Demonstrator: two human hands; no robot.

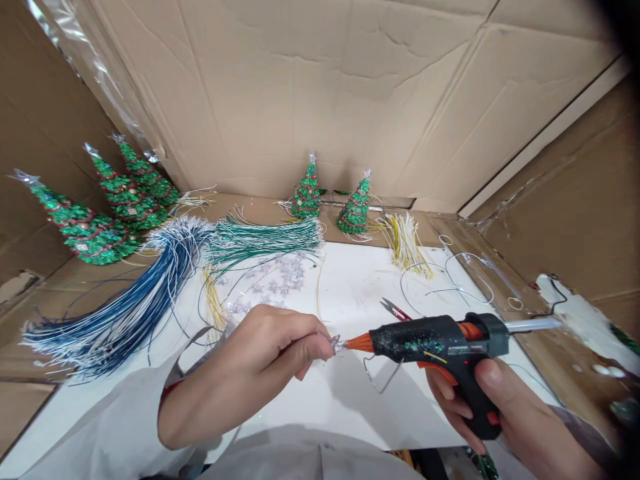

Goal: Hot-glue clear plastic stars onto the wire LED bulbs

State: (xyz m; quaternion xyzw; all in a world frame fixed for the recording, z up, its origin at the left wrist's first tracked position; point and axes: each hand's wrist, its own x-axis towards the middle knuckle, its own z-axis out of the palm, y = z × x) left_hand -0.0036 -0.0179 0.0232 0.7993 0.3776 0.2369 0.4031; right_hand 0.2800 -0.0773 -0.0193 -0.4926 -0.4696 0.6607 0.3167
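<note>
"Head view on my screen, and I'm reading it from far off. What does each grip have?"

"My left grip (280,343) pinches a small translucent star piece (336,342) at its very end. My right grip (520,407) is wrapped round a black glue gun (425,340)."

"Why hold them level like that?"

"Probably so the orange nozzle (361,342) points straight at the piece. Tip and piece meet just right of my left grip, though I can't tell whether they touch or nearly do. The end pinch likely leaves the near side bare and my skin off the heat. I can't tell whether the trigger (443,373) is squeezed."

"What's around?"

"Loose stars (285,273) lie on the white tabletop (350,287) just beyond my left grip. Past them is a green wire bundle (265,240); a blue wire bundle (135,313) fans out to its left. Two small trees (307,193) stand farther beyond, with three larger trees (83,230) at far left."

"Anything in the way?"

"Red-handled snips (395,309) lie just beyond the gun, partly hidden by it. Its wire stand (382,392) hangs unfolded between my grips and could snag. Thin wire loops (493,291) sprawl beyond my right grip, and a cardboard wall (325,80) bounds the far side."
</note>
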